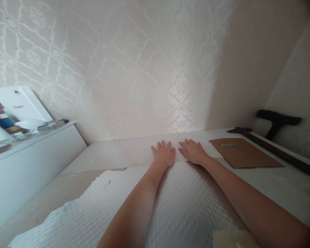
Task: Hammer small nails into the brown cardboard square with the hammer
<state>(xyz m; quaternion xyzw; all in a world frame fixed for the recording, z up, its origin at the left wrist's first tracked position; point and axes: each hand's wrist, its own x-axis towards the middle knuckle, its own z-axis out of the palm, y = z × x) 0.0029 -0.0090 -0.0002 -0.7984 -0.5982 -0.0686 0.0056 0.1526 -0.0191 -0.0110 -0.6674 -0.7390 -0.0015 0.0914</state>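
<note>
My left hand [164,154] lies flat with its fingers spread on a white board [113,155] along the foot of the wall. To its right, my right hand [193,151] rests on the same board, palm down and fingers apart. Neither hand holds anything. Beneath both forearms, a sheet of bubble wrap [180,199] spreads toward me, its left edge ragged. Right of my right hand lies a brown piece of cardboard [247,153] with a small greyish coiled or bundled item [228,145] on it.
A hammer [270,148] with a dark handle lies along the right edge. Behind it, a black T-shaped handle [278,119] leans by the wall. At left, a white cabinet [41,168] bears a white box [23,103] and clutter. A tan piece [234,239] sits at the bottom.
</note>
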